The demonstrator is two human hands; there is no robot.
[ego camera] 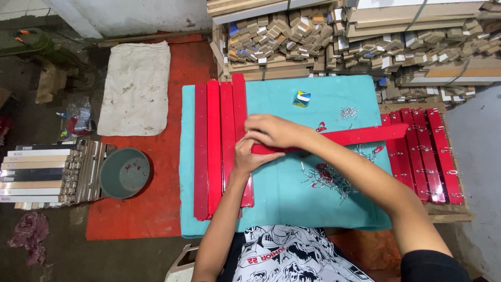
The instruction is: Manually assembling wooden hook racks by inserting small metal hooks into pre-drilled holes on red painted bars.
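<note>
Red moulding strip (360,136) lies crosswise on the teal-covered table (334,94), its near end pinned under both hands while the rest runs off to the right, past the fingers, toward a row of finished red strips (422,154).

As a judgement of progress: the strips to the right of the fingers each carry small metal hangers along their length, so they look done. Four plain red strips (219,146) lie side by side just left of the fingers, with no fittings visible on them, so they seem to be waiting. The strip in hand appears to sit between those two states; whether a hanger is already on it cannot be told, since the hands cover that end. Roughly half the visible strips look fitted.

The left hand (249,156) comes up from below, its fingers curled under and around the strip's left end, gripping it. The right hand (274,130) reaches across from the right and lies on top of the same end, its fingers closed down over the strip; whether it also pinches a small part is hidden.

Just right of and below the fingers, touching the cloth, is a loose heap of metal hangers (331,177). Farther beyond the fingers, near the table's far edge, lie a small pile of screws (348,112) and a small blue and yellow box (301,98). Well to the left of the fingers, on the floor, stands a grey bucket (124,173).
</note>
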